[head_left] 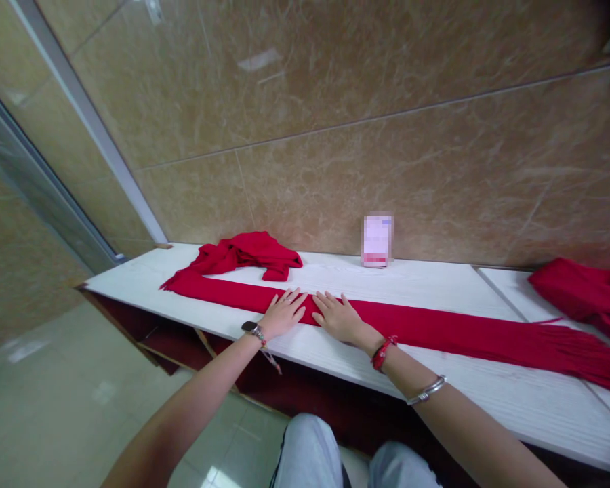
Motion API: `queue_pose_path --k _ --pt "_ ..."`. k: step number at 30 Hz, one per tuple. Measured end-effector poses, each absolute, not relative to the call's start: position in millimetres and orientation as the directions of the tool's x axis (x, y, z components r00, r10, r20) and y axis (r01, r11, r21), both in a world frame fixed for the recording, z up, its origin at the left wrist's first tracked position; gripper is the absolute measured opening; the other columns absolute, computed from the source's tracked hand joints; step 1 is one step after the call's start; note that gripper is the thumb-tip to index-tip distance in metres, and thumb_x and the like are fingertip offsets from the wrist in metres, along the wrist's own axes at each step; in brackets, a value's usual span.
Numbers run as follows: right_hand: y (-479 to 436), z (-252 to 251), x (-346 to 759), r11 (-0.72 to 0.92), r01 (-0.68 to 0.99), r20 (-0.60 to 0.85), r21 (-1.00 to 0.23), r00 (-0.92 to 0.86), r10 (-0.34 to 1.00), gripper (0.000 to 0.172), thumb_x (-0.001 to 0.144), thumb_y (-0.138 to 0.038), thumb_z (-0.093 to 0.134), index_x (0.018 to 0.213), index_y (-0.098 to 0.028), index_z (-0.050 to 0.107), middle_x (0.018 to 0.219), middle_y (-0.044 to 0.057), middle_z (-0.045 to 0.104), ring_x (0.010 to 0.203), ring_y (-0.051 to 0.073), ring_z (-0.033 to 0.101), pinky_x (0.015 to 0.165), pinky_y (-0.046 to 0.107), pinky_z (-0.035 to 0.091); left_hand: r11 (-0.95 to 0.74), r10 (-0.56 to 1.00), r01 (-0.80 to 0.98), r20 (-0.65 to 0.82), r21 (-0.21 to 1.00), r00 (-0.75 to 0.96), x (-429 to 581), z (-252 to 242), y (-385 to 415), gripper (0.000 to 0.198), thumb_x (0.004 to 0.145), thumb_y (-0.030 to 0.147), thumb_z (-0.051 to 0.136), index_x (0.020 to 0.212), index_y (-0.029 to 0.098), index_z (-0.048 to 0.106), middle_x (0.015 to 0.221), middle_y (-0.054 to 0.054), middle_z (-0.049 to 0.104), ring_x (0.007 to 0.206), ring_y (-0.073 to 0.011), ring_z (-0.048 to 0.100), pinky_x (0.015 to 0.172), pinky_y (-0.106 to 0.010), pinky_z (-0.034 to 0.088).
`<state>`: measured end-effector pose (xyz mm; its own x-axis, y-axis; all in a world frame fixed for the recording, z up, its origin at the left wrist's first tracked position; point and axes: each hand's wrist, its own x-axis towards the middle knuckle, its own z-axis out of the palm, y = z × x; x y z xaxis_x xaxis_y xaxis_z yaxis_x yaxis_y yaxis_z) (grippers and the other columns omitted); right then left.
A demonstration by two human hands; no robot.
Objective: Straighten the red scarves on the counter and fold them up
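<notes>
A long red scarf (pixel 432 328) lies in a flat, narrow strip along the white cabinet top, with its fringe spread out at the right end. My left hand (pixel 283 314) rests palm down on the middle of the strip, fingers spread. Beside it, a small gap away, my right hand (pixel 338 317) also lies flat on the scarf with its fingers apart. Neither hand grips the cloth. Behind the scarf's left end sits a crumpled red cloth (pixel 249 252), which touches or overlaps that end.
The white cabinet top (pixel 330 271) runs along a brown tiled wall (pixel 310 183). A blurred upright card or screen (pixel 377 240) leans at the wall. Another bunched red cloth (pixel 587 291) lies at the far right. Open dark red shelves (pixel 175 346) are below, above my knees (pixel 310 451).
</notes>
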<state>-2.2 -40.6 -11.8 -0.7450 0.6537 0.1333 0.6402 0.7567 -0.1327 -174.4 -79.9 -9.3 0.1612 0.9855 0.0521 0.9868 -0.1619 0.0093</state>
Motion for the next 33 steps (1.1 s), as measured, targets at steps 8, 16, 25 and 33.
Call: queue_pose_path --k 8,16,25,33 --pt "-39 -11 -5 0.742 0.657 0.087 -0.138 -0.738 0.669 0.051 0.091 -0.035 0.028 0.136 -0.011 0.032 0.143 0.014 0.029 0.132 0.029 0.023 0.103 0.057 0.019 -0.011 1.0 1.0 0.024 -0.006 0.011 -228 -10 -94 0.05 0.092 0.04 0.02 0.139 0.023 0.025 0.147 -0.006 0.019 0.135 -0.0243 0.016 0.104 -0.051 0.019" --pt "-41 -11 -48 0.769 0.62 0.176 -0.153 -0.749 0.639 0.051 0.091 -0.033 0.027 0.136 -0.008 0.032 0.143 0.014 0.028 0.132 0.026 0.024 0.104 0.052 0.02 0.078 0.997 0.997 0.032 -0.018 -0.077 -234 -10 -98 0.051 0.091 0.045 0.019 0.139 0.028 0.024 0.147 -0.007 0.018 0.133 -0.0339 0.017 0.099 -0.06 0.019" --pt "-42 -21 -46 0.768 0.624 0.172 -0.141 -0.749 0.64 0.051 0.091 -0.033 0.026 0.135 -0.009 0.034 0.142 0.015 0.029 0.13 0.027 0.027 0.103 0.052 0.021 0.476 0.876 0.878 -0.059 -0.041 -0.478 -366 -4 -114 0.058 0.088 0.049 0.018 0.141 0.026 0.019 0.147 -0.015 0.016 0.13 -0.0421 0.018 0.088 -0.069 0.022" --pt "-46 3 -91 0.816 0.555 0.171 -0.16 -0.799 0.576 0.052 0.09 -0.034 0.031 0.135 -0.009 0.033 0.143 0.016 0.026 0.132 0.028 0.022 0.103 0.055 0.02 0.285 0.956 0.958 0.075 -0.028 -0.282 -351 -9 -113 0.054 0.09 0.048 0.019 0.14 0.027 0.021 0.149 -0.008 0.012 0.134 -0.0341 0.009 0.1 -0.06 0.017"
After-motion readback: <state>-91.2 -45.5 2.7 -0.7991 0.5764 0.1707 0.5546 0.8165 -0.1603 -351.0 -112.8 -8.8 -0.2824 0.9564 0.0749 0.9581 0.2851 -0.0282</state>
